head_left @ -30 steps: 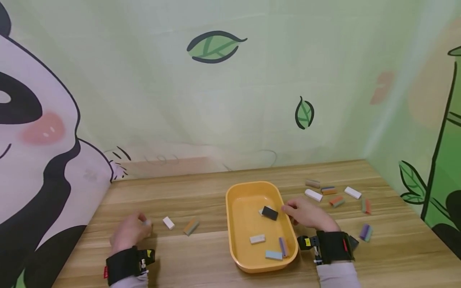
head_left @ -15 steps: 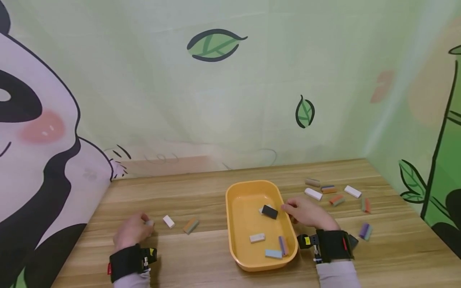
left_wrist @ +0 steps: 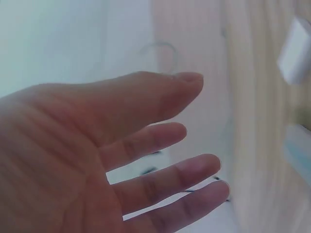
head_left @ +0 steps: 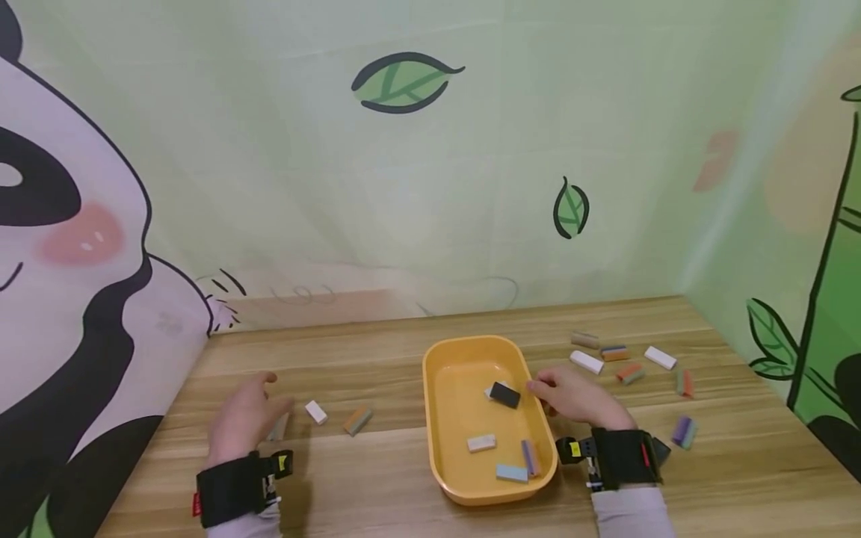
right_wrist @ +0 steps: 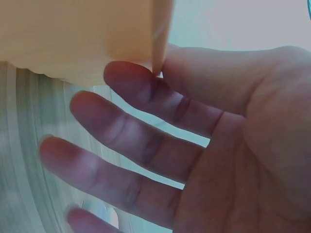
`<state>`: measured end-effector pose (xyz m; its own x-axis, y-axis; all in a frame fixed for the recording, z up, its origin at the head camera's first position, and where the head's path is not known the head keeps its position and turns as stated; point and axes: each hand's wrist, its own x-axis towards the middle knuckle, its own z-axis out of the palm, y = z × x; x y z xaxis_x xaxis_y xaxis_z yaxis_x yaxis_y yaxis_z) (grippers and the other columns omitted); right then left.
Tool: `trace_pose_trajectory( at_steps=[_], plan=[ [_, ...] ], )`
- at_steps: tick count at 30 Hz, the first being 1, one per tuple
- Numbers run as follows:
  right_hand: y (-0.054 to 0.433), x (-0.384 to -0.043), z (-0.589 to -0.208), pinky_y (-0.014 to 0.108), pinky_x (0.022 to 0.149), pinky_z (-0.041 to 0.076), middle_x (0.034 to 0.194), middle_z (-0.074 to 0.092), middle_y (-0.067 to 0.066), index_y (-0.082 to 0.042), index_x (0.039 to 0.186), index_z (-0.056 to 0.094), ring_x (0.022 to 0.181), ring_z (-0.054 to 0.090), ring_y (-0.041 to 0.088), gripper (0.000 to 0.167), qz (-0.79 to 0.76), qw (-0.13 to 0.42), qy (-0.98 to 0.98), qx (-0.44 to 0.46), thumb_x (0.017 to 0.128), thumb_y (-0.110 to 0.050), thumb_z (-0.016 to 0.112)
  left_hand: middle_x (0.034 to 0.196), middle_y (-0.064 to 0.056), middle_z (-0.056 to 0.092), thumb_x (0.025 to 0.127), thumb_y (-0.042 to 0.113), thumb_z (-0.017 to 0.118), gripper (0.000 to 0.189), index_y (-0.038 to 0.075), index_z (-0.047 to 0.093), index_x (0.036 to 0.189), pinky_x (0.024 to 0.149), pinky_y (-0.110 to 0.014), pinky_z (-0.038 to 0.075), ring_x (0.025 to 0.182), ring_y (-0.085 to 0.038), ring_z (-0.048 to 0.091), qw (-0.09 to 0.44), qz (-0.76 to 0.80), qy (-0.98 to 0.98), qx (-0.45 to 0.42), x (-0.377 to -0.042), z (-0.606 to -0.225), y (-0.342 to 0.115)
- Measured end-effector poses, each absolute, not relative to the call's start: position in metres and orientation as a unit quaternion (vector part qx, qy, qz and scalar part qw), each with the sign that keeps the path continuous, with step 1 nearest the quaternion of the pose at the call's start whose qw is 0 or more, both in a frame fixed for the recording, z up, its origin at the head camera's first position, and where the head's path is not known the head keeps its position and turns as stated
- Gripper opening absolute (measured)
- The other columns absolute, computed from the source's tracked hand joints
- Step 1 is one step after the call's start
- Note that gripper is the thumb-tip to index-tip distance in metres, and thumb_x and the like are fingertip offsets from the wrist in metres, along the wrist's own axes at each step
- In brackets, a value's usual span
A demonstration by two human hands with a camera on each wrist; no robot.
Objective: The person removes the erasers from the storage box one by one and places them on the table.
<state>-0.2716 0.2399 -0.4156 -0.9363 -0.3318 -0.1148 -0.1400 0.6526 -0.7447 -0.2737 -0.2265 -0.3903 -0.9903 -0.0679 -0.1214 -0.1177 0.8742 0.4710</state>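
Observation:
My left hand is over the left part of the table with its fingers spread. In the left wrist view its thumb and fingers hold nothing. A light grey eraser-like block lies just below the thumb, partly hidden by it. A white block and an orange-and-grey block lie to its right. My right hand pinches the right rim of a yellow plastic tray between thumb and index finger, the other fingers loosely bent outside it. Inside the tray lie several blocks, among them a black one and a light blue one.
Several more blocks lie right of the tray, including a white one, an orange-and-green one and a purple-and-green one. A dark block is partly behind the right wrist strap. A printed cloth wall rises behind the wooden table.
My left hand has let go of the light grey block, and its fingers have spread and lifted. The block now lies on the table. My right hand and the tray have stayed in place.

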Motion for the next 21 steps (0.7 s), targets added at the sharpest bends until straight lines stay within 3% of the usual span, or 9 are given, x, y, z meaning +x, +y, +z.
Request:
trace_pose_trajectory(
  at_steps=[4, 13, 21],
  plan=[
    [0.240, -0.271, -0.415, 0.032, 0.059, 0.041, 0.071, 0.058, 0.006, -0.005, 0.087, 0.065, 0.063, 0.053, 0.021, 0.026, -0.393, 0.121, 0.902, -0.132, 0.103, -0.020, 0.049, 0.124, -0.031, 0.056, 0.092, 0.029, 0.064, 0.058, -0.002, 0.046, 0.137, 0.074, -0.053, 0.048, 0.102, -0.045, 0.059, 0.022, 0.235, 0.972, -0.017, -0.269, -0.377, -0.207],
    [0.240, -0.271, -0.414, 0.031, 0.057, 0.039, 0.071, 0.058, 0.008, -0.005, 0.086, 0.064, 0.060, 0.050, 0.018, 0.027, -0.387, 0.118, 0.906, -0.129, 0.103, -0.020, 0.050, 0.110, -0.020, 0.066, 0.086, 0.019, 0.074, 0.045, 0.001, 0.060, 0.125, 0.076, -0.051, 0.049, 0.096, -0.038, 0.062, -0.096, 0.178, 0.976, 0.082, -0.261, -0.363, -0.141],
    [0.241, -0.272, -0.415, 0.031, 0.057, 0.040, 0.071, 0.058, 0.007, -0.006, 0.085, 0.064, 0.061, 0.052, 0.019, 0.027, -0.383, 0.115, 0.907, -0.134, 0.103, -0.021, 0.050, 0.108, -0.013, 0.067, 0.083, 0.019, 0.079, 0.042, 0.006, 0.064, 0.119, 0.078, -0.048, 0.050, 0.097, -0.033, 0.062, -0.114, 0.168, 0.963, 0.175, -0.256, -0.370, -0.092]
  ],
)
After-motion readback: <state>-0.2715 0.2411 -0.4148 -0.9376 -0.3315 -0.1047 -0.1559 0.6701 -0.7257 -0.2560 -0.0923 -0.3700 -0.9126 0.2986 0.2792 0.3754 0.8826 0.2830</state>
